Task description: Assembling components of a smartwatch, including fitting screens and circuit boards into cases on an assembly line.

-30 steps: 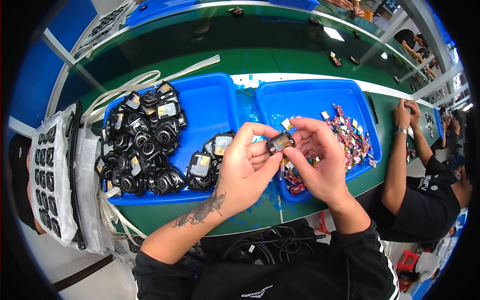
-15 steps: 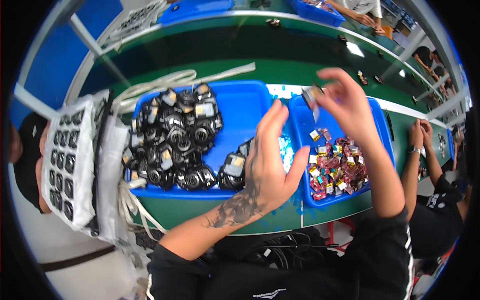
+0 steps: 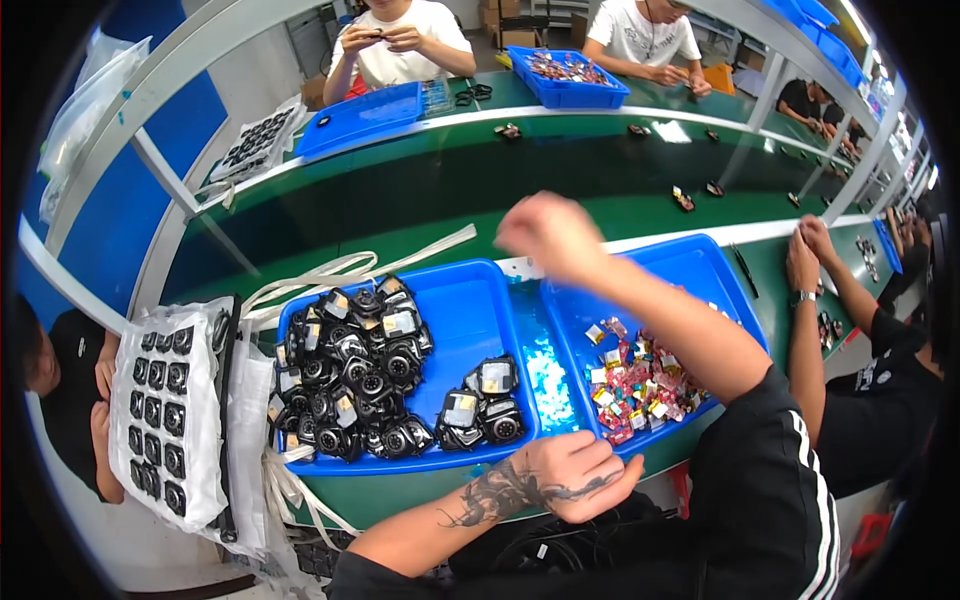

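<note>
Left hand [image 3: 580, 475]: near front edge of the worktop [image 3: 372, 492], just below the gap between two blue trays. Fingers loosely curled, back of the hand up; palm side hidden, so cannot tell if anything is held. Tattoo runs along wrist and forearm.

Right hand [image 3: 548, 235]: raised beyond the trays, over the near edge of the dark green belt [image 3: 400, 205]. Blurred, fingers bent inward; grasp cannot be determined. Its forearm crosses above the right-hand tray [image 3: 703, 262].

Left-hand tray [image 3: 465, 315]: large heap of black housings [image 3: 365, 370] along its left side, many with round centres, some with pale rectangular faces. A smaller cluster of black housings [image 3: 483, 405] sits apart at the lower right corner, nearer the left hand.

Right-hand tray: small red boards [image 3: 640, 380] with white and yellow parts, loosely piled, partly behind the right forearm. Blue film scraps [image 3: 548, 375] lie between the trays.

Surroundings: off-white strapping [image 3: 345, 272] behind the left-hand tray; white-lined tray [image 3: 198, 455] of black round-centred parts at far left; thin black tool [image 3: 745, 270] beside the right-hand tray. Small assemblies [image 3: 683, 199] spaced along the belt. Co-worker's hands [image 3: 808, 255] together at right.
</note>
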{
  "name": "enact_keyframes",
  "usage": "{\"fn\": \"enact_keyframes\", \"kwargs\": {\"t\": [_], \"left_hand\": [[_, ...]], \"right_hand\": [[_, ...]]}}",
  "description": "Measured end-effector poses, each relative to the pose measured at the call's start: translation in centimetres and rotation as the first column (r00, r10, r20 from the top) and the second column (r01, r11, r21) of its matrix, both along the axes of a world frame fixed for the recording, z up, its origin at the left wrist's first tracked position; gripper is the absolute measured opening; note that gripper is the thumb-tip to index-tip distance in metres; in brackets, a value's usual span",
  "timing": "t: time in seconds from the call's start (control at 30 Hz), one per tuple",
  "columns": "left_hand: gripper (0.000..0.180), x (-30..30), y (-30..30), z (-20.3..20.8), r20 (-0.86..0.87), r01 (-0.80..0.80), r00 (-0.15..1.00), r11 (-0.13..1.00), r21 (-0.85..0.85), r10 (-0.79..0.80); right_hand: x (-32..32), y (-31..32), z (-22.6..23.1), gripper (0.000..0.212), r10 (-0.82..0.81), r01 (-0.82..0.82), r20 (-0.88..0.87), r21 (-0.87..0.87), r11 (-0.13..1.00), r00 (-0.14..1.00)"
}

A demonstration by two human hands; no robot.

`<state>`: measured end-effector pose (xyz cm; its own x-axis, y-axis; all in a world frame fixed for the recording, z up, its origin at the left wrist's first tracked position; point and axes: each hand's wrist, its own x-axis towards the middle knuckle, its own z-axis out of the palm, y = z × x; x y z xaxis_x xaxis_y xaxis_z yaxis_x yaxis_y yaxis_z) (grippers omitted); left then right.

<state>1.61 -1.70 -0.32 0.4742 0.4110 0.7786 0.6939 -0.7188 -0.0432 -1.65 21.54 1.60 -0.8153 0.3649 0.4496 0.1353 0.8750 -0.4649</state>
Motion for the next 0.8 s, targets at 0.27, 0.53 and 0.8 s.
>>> {"fn": "enact_keyframes", "kwargs": {"t": [0.27, 0.53, 0.8], "left_hand": [[0.026, -0.6, -0.9, 1.8, 0.023, -0.042, 0.999, 0.993, 0.109, 0.039], [0.048, -4.9, 2.0, 2.1, 0.609, -0.514, 0.533, 0.797, -0.318, 0.587], [0.017, -4.9, 2.0, 1.9, 0.828, 0.447, -0.096, 0.767, -0.460, 0.553]], "right_hand": [[3.9, -12.8, -0.9, 0.019, 0.442, -0.454, 0.166, 0.041, 0.890, 0.882], [7.0, -8.5, 5.6, 0.015, 0.271, -0.293, -0.117, -0.492, 0.820, 0.955], [11.2, 0.0, 2.6, 0.018, 0.077, -0.075, 0.128, -0.018, 0.997, 0.989]]}}
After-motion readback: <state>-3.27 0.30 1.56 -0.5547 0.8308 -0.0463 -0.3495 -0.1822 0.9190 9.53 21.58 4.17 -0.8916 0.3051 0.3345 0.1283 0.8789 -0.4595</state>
